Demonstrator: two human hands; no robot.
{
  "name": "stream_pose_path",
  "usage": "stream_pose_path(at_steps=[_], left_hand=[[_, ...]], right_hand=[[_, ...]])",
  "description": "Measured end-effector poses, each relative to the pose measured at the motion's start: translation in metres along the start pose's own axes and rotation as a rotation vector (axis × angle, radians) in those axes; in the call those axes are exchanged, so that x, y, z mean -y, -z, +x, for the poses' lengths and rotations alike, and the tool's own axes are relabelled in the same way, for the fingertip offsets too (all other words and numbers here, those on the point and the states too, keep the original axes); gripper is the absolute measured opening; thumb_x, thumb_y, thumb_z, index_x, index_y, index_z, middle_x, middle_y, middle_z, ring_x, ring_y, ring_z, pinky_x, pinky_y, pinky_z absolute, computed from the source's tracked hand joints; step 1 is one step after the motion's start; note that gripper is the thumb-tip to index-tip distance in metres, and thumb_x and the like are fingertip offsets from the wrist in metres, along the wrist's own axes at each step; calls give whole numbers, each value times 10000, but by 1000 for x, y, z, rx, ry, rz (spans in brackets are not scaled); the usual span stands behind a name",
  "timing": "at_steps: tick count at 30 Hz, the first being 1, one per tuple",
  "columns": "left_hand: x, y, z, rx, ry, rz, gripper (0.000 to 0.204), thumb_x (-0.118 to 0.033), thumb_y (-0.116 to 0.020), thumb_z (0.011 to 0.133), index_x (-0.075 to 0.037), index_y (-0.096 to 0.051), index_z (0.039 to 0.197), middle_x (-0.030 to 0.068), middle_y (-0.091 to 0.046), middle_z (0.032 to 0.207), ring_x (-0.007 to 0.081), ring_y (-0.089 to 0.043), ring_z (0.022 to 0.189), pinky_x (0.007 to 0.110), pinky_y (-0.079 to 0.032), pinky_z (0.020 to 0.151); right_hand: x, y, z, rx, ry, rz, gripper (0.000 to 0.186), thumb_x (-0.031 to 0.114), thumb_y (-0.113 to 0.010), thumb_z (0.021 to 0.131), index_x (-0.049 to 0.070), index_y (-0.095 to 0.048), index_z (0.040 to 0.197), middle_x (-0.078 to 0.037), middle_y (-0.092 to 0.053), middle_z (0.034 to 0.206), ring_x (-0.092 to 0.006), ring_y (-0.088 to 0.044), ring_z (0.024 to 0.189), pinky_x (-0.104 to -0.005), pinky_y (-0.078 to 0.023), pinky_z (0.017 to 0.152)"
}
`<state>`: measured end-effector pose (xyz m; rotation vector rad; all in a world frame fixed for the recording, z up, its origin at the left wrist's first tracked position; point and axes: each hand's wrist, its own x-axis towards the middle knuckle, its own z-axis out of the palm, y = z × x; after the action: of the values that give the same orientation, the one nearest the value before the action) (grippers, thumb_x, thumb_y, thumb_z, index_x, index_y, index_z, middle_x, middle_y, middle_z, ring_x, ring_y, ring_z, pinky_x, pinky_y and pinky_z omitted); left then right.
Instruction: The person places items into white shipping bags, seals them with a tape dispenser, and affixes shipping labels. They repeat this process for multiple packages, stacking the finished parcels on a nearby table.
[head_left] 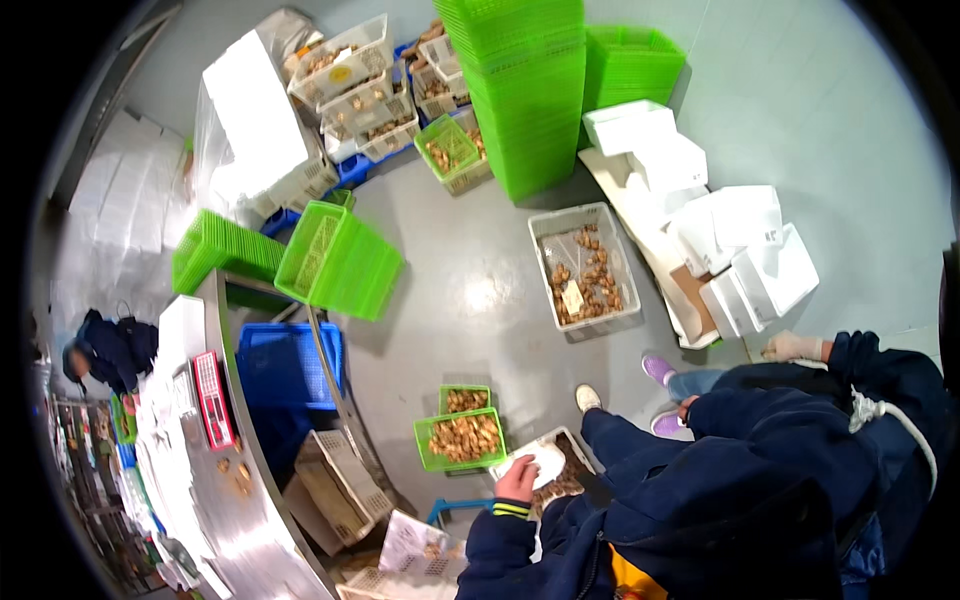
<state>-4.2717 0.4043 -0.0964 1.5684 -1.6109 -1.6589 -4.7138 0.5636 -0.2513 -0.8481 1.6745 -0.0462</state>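
My left hand [516, 481] reaches out of a dark blue sleeve with a yellow-green cuff at the bottom centre. Its fingers are closed on the edge of a white flat round piece [546, 463], held over a white crate [585, 457] of brown knobbly roots by my white shoe [588, 397]. Just left of the hand stand two small green baskets [462, 437] filled with the same roots. My right hand is not visible; my dark blue jacket fills the lower right.
A co-worker in dark blue bends in at the right, with a gloved hand [795, 347] and purple shoes [658, 370]. A large white crate of roots [541, 222], stacked green baskets [525, 90], white foam boxes [745, 250], a blue crate [285, 365] and a steel table [250, 520] surround the grey floor. Another person [110, 350] sits far left.
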Motion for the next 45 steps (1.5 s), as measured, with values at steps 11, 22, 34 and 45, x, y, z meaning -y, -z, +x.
stream_pose_path(at_steps=[11,22,34,45], left_hand=[[129,125,50,-460,957,-327,283,-213,-554,807,-22,-543,1017,113,-615,848,189,-586,660,289,-485,641],[7,243,377,-197,432,-156,283,-214,-549,809,-24,-536,1018,120,-607,862,200,-580,683,299,-480,654],[-149,307,639,80,324,4,282,-215,-544,810,-25,-529,1019,128,-598,878,212,-573,708,310,-474,667],[-227,358,814,174,491,175,282,-216,-539,812,-27,-522,1020,135,-589,892,223,-567,731,319,-469,680]], right_hand=[[250,141,132,-42,253,-124,266,234,-531,766,44,-593,941,-104,-630,810,-193,-599,744,-303,-468,669],[410,200,305,-122,72,-39,251,252,-500,835,34,-597,758,-87,-600,659,-169,-594,613,-334,-470,572],[527,313,369,-68,-158,533,254,263,-477,845,41,-600,857,-107,-560,771,-210,-545,712,-336,-423,629],[566,383,466,-172,-189,450,303,289,-477,828,50,-617,950,-131,-592,942,-273,-550,843,-408,-425,741]])
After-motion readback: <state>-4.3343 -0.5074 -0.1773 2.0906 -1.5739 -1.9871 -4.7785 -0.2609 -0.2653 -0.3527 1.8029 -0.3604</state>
